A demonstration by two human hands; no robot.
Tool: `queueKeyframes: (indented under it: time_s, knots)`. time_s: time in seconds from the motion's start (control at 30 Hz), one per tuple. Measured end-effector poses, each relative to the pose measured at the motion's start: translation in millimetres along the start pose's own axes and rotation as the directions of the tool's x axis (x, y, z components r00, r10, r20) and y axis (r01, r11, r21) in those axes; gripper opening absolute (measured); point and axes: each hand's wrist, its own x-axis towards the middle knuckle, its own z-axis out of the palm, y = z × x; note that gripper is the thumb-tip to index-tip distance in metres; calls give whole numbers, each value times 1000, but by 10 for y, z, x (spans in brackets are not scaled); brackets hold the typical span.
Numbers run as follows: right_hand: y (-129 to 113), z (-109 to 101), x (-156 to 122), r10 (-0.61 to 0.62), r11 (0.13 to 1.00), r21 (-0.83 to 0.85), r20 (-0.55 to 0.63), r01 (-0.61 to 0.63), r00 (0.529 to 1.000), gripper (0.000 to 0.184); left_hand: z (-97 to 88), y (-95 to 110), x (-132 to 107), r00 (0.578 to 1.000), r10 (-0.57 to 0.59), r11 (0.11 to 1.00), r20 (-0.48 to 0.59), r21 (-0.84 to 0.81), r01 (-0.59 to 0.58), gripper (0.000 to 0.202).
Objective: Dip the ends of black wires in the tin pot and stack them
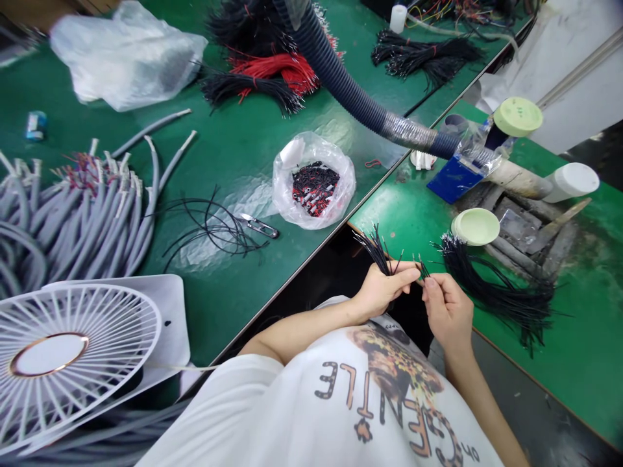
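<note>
Between two green tables, two hands — left, right — pinch one wire bunch.

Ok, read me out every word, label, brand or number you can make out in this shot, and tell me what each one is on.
"GENTLE", seen upside down from the wearer's view: orange-brown print on the person's white cotton T-shirt.
"ON", smaller, beside it on the same shirt.
Small blue-and-white roll on the green table: any label is too blurred to read.
Nothing else legible.

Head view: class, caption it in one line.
Left hand grips a bunch of black wires; right hand pinches one beside it, over green benches.
</note>
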Motion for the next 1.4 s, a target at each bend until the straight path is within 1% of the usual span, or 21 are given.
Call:
queueKeyframes:
  time_s: [0.1, 0.27, 0.43, 0.67, 0.83, 0.97, 1.17, 1.4]
  knots:
    - [12, -4, -12, 23, 1000, 6, 2, -23, 1000, 24, -8, 11, -13, 1000, -4, 1000, -12, 1, 4, 47]
    - [-25, -4, -17, -4, 1000, -28, 12, 4, 1000, 24, 2, 30, -16, 1000, -9, 999, -11, 34, 10, 45]
    - [-52, -5, -23, -19, 1000, -18, 30, 20, 999, 24, 35, 50, -11, 999, -7, 999, -43, 32, 9, 44]
    - [-104, 22, -19, 25, 997, 71, 47, -28, 999, 28, 48, 18, 4, 999, 2, 1000, -33, 21, -1, 43]
    - [-121, 15, 5, 32, 998, 59, 60, -36, 998, 29, 43, -8, 14, 999, 4, 1000, -32, 7, -3, 41]
    - [-115, 20, 7, 46, 996, 78, 73, -52, 996, 29, 41, -16, 11, 999, 35, 999, -22, 18, -35, 40]
    - [-103, 51, 10, 53, 991, 116, 59, -60, 997, 30, 59, -9, 5, 1000, 16, 999, -9, 33, -16, 42]
    - [-103, 45, 8, 21, 997, 69, 27, -23, 999, 29, 56, -35, 9, 1000, 4, 1000, -25, -4, -4, 40]
